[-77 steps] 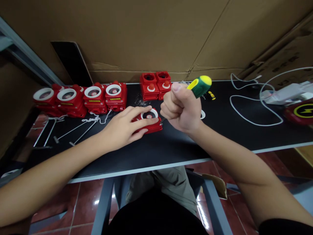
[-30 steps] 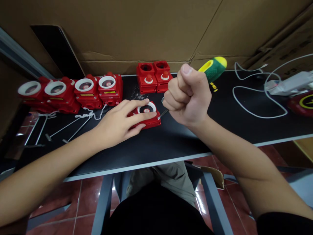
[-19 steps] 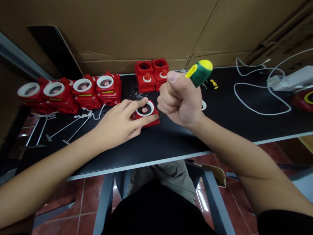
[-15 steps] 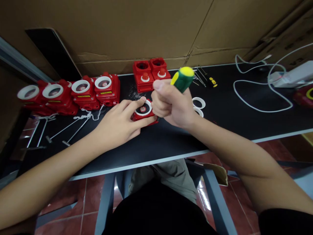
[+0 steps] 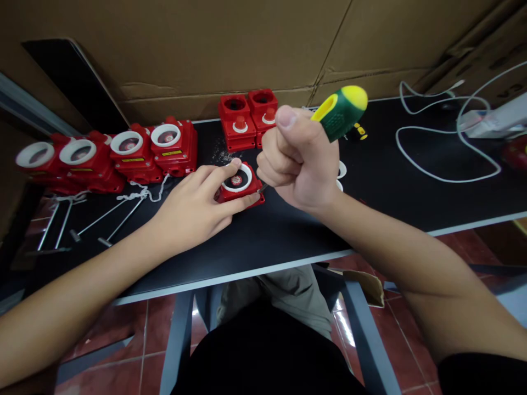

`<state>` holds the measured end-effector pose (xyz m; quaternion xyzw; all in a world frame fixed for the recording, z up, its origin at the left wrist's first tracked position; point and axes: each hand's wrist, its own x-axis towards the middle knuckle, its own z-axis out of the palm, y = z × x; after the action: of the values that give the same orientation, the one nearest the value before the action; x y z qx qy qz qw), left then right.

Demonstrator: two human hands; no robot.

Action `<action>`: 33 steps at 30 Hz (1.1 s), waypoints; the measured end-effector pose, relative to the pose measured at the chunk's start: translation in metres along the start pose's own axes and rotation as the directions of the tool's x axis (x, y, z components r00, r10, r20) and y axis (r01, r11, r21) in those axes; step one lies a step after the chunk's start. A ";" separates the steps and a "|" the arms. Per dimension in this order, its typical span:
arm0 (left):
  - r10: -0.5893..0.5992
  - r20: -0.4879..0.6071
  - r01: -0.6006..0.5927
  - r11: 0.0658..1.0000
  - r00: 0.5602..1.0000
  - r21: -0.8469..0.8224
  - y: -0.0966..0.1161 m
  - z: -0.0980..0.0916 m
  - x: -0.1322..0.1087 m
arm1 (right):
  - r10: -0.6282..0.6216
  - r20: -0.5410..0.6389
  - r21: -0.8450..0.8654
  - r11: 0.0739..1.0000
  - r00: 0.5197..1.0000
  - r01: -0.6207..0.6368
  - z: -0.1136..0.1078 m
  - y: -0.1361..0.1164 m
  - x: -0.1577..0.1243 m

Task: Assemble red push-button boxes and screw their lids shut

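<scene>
Light is even, diffuse and moderately bright, falling from above. No hard shadows on the cardboard wall (image 5: 247, 49) behind the red box (image 5: 236, 180). The matte black tabletop (image 5: 288, 230) shows hardly any sheen. White glare streaks lie on the floor tiles (image 5: 343, 334) below the red box. The corner far left of it is dim. Wide-angle distortion bows the tabletop edge and stretches the forearms toward the lower corners. The screwdriver (image 5: 340, 112), right of the red box, is crisp and saturated.
</scene>
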<state>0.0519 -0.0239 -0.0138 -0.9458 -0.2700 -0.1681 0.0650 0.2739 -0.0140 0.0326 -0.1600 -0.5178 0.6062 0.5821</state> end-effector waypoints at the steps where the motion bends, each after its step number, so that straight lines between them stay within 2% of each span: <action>1: 0.001 -0.001 -0.001 1.000 1.000 0.001 0.000 0.001 0.000 | 0.005 -0.007 0.000 1.000 1.000 -0.005 0.000 0.001 0.000; 6: -0.041 0.019 0.041 0.999 0.999 0.002 0.000 0.003 -0.002 | -0.003 -0.025 0.021 1.000 1.000 0.003 0.001 -0.001 0.000; 13: -0.096 0.012 0.096 0.988 0.995 -0.124 0.000 0.002 -0.001 | -0.024 -0.051 -0.014 1.000 0.998 0.024 0.000 0.000 0.002; 18: -0.054 0.019 0.055 0.996 0.998 -0.065 0.000 0.002 0.000 | 0.002 -0.008 -0.023 1.000 1.000 -0.003 -0.001 0.003 0.004; 22: -0.043 0.012 0.044 0.996 0.999 -0.081 -0.001 0.002 -0.001 | 0.041 0.037 -0.092 0.995 0.998 -0.037 -0.001 0.003 0.006; 29: 0.012 -0.007 -0.012 1.000 1.000 -0.010 -0.003 0.002 0.000 | 0.023 -0.023 -0.191 0.981 0.999 -0.027 0.006 0.010 0.004; 33: -0.015 -0.048 0.013 0.999 0.999 -0.042 -0.007 0.005 0.000 | -0.003 -0.041 -0.186 0.982 0.999 -0.005 0.007 0.014 0.002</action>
<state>0.0495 -0.0170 -0.0178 -0.9407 -0.2714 -0.1971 0.0508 0.2597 -0.0124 0.0247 -0.2263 -0.5603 0.5519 0.5747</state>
